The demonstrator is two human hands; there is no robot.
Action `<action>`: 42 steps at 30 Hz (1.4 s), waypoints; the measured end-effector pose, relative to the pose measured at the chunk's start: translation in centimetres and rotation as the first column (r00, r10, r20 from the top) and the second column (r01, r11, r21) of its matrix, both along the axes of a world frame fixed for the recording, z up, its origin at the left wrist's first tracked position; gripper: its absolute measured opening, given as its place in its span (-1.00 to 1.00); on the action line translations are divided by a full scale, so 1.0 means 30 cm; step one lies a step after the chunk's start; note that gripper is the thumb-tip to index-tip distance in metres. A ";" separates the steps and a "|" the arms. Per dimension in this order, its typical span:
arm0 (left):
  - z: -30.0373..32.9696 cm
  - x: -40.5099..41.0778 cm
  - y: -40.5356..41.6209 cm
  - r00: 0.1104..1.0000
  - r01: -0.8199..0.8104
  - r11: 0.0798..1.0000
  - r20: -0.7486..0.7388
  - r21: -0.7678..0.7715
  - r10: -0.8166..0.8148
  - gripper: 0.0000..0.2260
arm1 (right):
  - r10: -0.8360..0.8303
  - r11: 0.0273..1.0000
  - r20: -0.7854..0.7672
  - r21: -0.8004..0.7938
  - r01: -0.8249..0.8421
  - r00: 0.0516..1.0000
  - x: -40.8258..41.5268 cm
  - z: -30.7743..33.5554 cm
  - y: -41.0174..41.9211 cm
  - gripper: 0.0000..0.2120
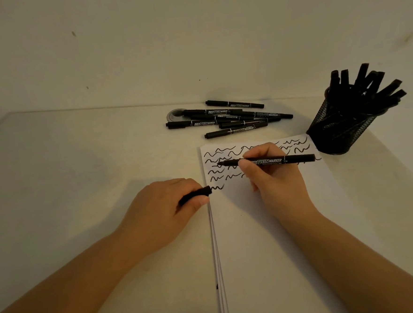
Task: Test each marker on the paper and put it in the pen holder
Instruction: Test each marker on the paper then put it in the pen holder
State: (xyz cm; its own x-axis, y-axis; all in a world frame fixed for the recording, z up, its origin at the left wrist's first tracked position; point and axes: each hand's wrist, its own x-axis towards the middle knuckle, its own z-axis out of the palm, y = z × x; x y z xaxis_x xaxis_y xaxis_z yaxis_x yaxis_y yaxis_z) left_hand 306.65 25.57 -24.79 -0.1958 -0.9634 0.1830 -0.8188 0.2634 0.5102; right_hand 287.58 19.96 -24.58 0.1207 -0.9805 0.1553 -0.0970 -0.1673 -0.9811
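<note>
Fingers (246, 164) of right hand (275, 183) pinch marker (284, 159); left hand (160, 208) grips cap (196, 195)

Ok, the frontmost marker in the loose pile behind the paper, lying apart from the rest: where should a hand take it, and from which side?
Pinch the frontmost marker around mid-barrel, near its white label, coming from above and from the paper side. It lies flat and nearly crosswise, so fingers can straddle it. Its near side looks open, while the other markers crowd just behind it.
</note>
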 end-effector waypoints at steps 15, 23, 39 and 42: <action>-0.023 0.016 -0.012 0.987 0.012 0.999 -0.161 0.048 -0.005 -0.77 | 0.155 0.950 0.320 0.211 -0.230 0.935 0.001 0.004 0.000 -0.81; -0.017 0.008 -0.006 0.984 0.061 0.998 -0.172 0.019 -0.057 -0.72 | 0.284 0.947 0.161 0.109 -0.303 0.945 0.013 0.019 0.032 -0.84; -0.031 0.008 -0.009 0.960 0.108 0.994 -0.261 0.034 -0.096 -0.79 | 0.373 0.925 0.119 0.031 -0.378 0.920 0.026 0.018 0.053 -0.81; -0.036 0.015 -0.014 0.949 0.134 0.988 -0.296 0.071 -0.108 -0.78 | 0.395 0.917 0.087 0.024 -0.398 0.914 0.025 0.021 0.053 -0.81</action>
